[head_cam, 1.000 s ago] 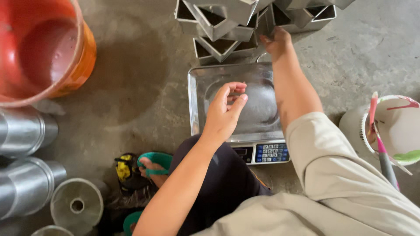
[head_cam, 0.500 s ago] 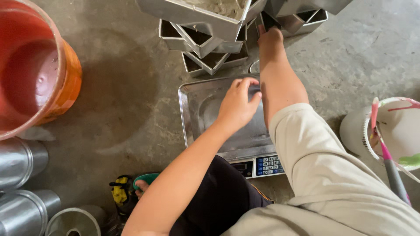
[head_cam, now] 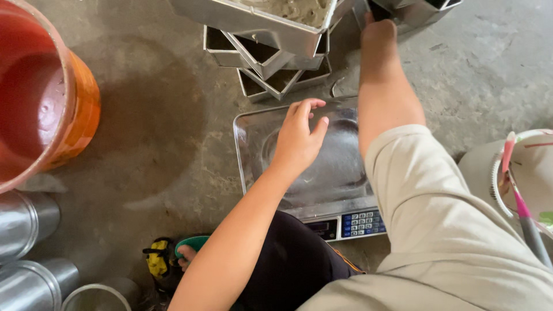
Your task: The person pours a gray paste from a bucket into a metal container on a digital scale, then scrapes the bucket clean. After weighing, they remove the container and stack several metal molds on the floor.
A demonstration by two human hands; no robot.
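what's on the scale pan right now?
Nothing rests on the scale pan where it shows; only the left hand hovers over or touches it, contact unclear. The right forearm crosses the pan's far right corner, so that patch is hidden. Keypad sits at the near edge.

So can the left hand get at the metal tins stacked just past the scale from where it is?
Probably yes. The left hand hovers open over the scale's steel pan, and the stacked tins sit just beyond the pan's far edge with nothing in between.
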